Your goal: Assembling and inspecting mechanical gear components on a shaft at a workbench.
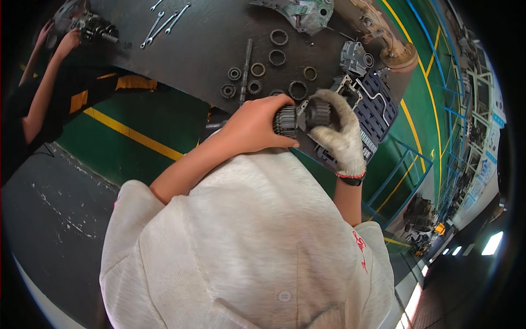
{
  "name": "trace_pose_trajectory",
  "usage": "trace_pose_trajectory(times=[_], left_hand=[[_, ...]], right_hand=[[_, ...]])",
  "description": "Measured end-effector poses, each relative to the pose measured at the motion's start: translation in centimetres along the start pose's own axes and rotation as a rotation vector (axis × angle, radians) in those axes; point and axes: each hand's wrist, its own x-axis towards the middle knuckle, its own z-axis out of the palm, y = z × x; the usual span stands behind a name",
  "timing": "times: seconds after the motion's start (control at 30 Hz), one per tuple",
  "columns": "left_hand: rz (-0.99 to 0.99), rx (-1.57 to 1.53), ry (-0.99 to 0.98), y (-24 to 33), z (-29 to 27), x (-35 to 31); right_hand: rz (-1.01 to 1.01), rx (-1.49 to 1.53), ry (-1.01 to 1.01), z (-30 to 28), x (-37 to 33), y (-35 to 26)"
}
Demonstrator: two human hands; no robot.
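Observation:
My bare left hand (253, 125) is wrapped round a dark toothed gear (285, 122) at the table's near edge. In a white knitted glove with a red cuff, my right hand (341, 129) grips another dark gear (318, 113) between thumb and fingers. The two gears are held side by side, close to my shirt front. Just beyond my hands, several metal rings and gears lie on the dark table, among them a toothed ring (297, 90) and a small gear (255, 86). A long splined shaft (247, 66) lies left of them.
Several wrenches (169, 23) lie at the far left of the table (211, 46). A metal housing (307, 15), a grey cast part (356, 57) and a dark tool case (378, 107) stand at the right. Another person's hand (69, 41) works on a machine part at the left.

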Motion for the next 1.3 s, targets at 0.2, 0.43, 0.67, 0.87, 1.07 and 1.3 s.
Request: trace_pose_trajectory(times=[0.2,0.43,0.67,0.87,1.07,1.3], left_hand=[[-0.228,0.038,0.042,-2.1,-0.6,-1.0],[-0.377,0.046,0.103,-3.5,-1.3,-2.8],[-0.429,-0.003,0.132,-3.8,-2.0,-2.7],[-0.417,-0.122,0.141,-5.0,-2.1,-0.8],[-0.270,-0.576,0.094,-8.1,-2.0,0.9],[-0.302,-0.682,0.021,-6.2,-3.2,1.5]], right_hand=[[-0.095,-0.623,0.206,0.3,12.0,8.8],[0.453,-0.888,0.204,4.7,21.2,22.3],[0.353,-0.891,0.159,4.2,20.4,23.4],[0.087,-0.760,0.371,2.8,15.3,16.5],[-0.244,-0.602,0.436,2.8,8.3,7.5],[0.056,1.302,-0.055,3.1,5.7,3.6]])
